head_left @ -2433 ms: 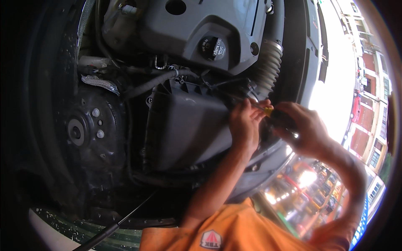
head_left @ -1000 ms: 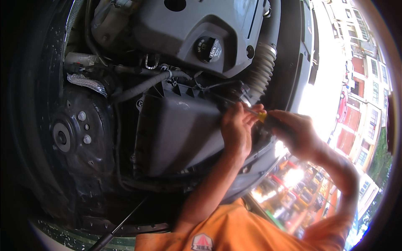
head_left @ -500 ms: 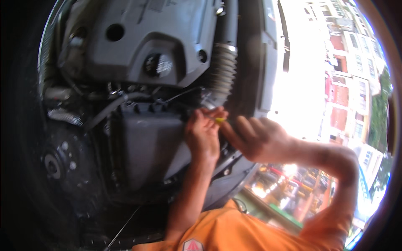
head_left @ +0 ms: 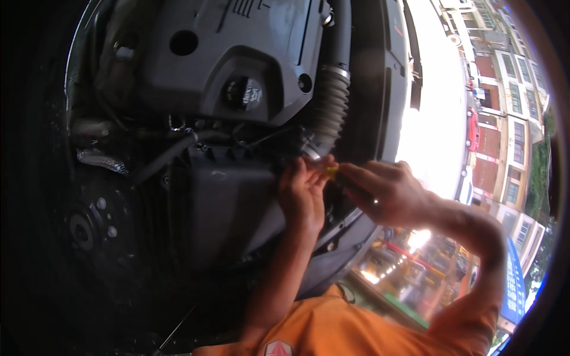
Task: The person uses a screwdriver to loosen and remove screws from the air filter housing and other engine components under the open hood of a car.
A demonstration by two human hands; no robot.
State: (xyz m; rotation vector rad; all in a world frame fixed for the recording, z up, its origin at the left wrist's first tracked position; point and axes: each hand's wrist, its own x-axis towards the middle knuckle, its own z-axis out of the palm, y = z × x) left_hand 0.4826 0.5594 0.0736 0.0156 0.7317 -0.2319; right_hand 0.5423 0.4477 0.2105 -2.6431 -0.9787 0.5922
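Note:
My right hand (head_left: 386, 193) is wrapped round a screwdriver with a dark handle and a yellow collar (head_left: 332, 172). The tool points left toward my left hand (head_left: 303, 199), whose fingers are curled together just ahead of the collar. What those fingers pinch is hidden, as is the screwdriver's tip. Both hands work just below the lower end of a ribbed intake hose (head_left: 331, 107), close to a metal hose clamp (head_left: 310, 148). Left of my left hand lies a black air filter box (head_left: 231, 196).
A grey engine cover (head_left: 178, 74) with a black oil filler cap (head_left: 243, 92) fills the upper part of the engine bay. A thin hose (head_left: 163, 157) crosses above the box. The car's front edge (head_left: 389, 113) runs along the right, with a bright street and buildings beyond.
The whole view has shifted, so the engine bay and hands appear slightly further right. My right hand has turned a little round the screwdriver; my left hand keeps its place by the hose.

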